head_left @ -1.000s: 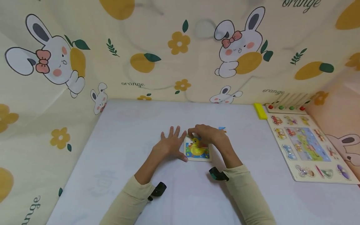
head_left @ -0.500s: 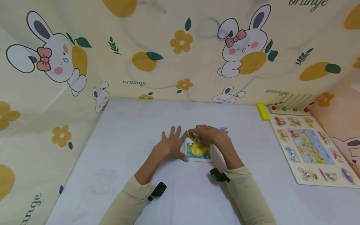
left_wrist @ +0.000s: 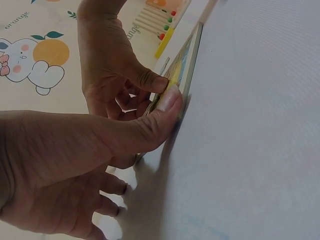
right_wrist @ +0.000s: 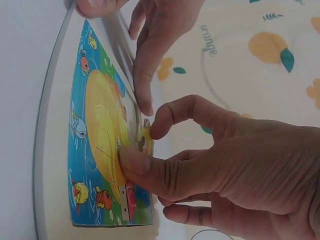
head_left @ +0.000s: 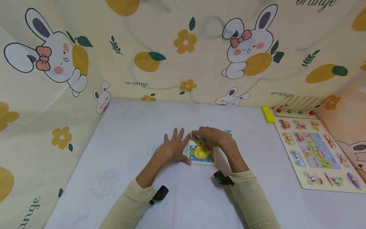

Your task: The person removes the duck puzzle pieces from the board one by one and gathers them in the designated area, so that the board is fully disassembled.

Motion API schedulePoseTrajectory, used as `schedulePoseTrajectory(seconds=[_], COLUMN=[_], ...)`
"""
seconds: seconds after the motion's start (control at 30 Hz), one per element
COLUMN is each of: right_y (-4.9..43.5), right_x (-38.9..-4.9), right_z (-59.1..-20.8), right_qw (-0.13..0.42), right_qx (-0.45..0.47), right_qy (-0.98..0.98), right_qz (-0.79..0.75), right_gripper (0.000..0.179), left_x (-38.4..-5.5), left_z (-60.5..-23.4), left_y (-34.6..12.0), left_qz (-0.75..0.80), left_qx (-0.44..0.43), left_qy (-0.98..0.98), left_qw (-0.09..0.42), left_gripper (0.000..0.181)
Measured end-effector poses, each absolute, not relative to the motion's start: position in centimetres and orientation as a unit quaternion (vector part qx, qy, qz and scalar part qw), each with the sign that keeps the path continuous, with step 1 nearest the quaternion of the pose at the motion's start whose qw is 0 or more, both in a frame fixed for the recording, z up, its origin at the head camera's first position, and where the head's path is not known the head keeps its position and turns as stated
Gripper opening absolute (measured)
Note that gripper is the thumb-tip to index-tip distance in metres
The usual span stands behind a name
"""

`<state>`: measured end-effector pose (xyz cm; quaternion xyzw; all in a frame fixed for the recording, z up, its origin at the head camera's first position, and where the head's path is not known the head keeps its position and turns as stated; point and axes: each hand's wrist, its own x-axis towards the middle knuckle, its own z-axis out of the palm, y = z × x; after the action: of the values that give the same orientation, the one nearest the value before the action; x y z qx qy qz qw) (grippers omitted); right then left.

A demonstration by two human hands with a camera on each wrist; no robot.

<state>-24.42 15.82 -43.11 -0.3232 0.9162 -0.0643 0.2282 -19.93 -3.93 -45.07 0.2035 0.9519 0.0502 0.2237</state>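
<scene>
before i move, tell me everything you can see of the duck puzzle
The duck puzzle is a squarish picture of a yellow duck and fish on blue water, seams crossing it, in a pale, wood-like frame. It lies flat on the white table. A pale patch near the right hand suggests a missing piece. The thumb of the left hand rests at the near left corner; the right thumb touches the duck.

I watch the left hand (left_wrist: pixel 75 160) and right hand (left_wrist: pixel 107 65) rest thumbs on the puzzle (left_wrist: pixel 192 57), a yellow block (left_wrist: pixel 164 43) far beyond.
</scene>
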Motion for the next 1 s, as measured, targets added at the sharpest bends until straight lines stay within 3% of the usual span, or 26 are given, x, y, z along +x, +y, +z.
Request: schedulePoseTrajectory(seconds=[0.7, 1.0], right_y=[16.8, 19.3], right_x=[-24.9, -25.1], right_z=[-43.0, -41.0], right_qw=[0.235, 0.186], right_qx=[-0.328, -0.317], right_qy=[0.902, 0.910], right_qz=[-0.152, -0.191], right_gripper=[0.033, 0.028], left_x=[-19.8, -19.8], left_z=[-45.1, -45.1], left_y=[-4.0, -4.1], left_qz=[0.055, 0.060], left_qx=[0.202, 0.197], left_qy=[0.951, 0.952], left_qw=[0.230, 0.227], left_gripper=[0.117, 0.118])
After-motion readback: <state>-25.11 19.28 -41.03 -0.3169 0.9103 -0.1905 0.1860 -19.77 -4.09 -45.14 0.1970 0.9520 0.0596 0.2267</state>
